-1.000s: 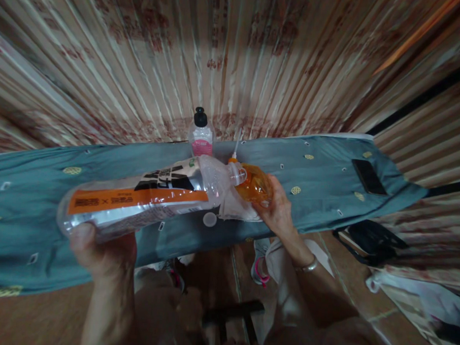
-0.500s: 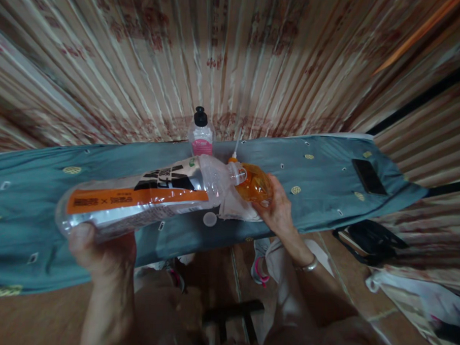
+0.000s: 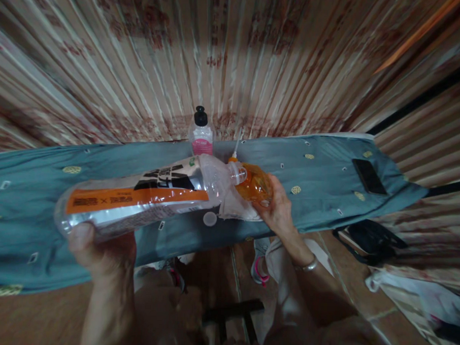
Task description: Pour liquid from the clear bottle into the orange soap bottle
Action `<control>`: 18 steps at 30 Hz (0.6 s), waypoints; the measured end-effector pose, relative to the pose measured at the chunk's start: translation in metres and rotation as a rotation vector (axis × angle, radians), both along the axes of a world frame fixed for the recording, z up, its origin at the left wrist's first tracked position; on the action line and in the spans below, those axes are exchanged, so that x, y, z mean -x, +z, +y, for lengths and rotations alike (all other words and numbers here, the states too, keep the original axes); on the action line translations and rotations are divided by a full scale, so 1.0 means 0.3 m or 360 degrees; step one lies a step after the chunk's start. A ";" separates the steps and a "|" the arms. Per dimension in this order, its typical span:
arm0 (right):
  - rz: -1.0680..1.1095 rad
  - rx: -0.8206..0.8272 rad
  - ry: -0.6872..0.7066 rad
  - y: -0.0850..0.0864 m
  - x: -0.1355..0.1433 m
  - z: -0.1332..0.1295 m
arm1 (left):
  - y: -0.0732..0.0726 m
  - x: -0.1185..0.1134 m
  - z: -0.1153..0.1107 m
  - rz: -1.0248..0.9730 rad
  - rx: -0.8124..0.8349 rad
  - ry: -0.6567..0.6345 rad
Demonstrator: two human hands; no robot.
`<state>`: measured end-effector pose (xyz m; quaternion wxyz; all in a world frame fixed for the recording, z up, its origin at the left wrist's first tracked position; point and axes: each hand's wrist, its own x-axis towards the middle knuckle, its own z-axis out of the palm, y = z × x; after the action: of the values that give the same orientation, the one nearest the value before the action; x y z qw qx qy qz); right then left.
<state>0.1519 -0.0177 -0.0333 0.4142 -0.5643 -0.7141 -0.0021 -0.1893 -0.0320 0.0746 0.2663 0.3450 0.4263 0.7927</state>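
Teal cloth [image 3: 324, 192], lg btl [image 3: 145, 199] btwn hands [image 3: 104, 248] [image 3: 279, 210]

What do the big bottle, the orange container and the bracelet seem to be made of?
Big bottle: probably clear, glossy plastic, since its neck is see-through. Orange container: likely smooth plastic, though possibly glass; it's translucent and shiny. Bracelet: perhaps polished metal, given its silvery glint.

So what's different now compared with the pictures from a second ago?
Very little: the base end of the large bottle has edged slightly left in the picture, along with the left hand. Nothing was taken hold of or let go. The right hand still holds the orange container; the round cap, pink-labelled bottle and phone stayed put.
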 end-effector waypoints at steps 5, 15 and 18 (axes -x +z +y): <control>0.0025 0.0077 -0.0004 0.003 -0.001 -0.001 | -0.005 0.002 0.001 -0.0006 -0.0012 -0.0013; -0.0018 0.0040 -0.0044 0.006 0.003 0.000 | -0.010 0.003 0.004 -0.0099 -0.0064 -0.0055; -0.0021 0.0016 -0.0005 0.006 0.002 0.000 | -0.012 0.005 0.005 -0.0073 -0.0073 -0.0044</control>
<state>0.1513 -0.0178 -0.0316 0.4066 -0.5676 -0.7159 -0.0029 -0.1909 -0.0304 0.0710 0.2790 0.3385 0.3969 0.8063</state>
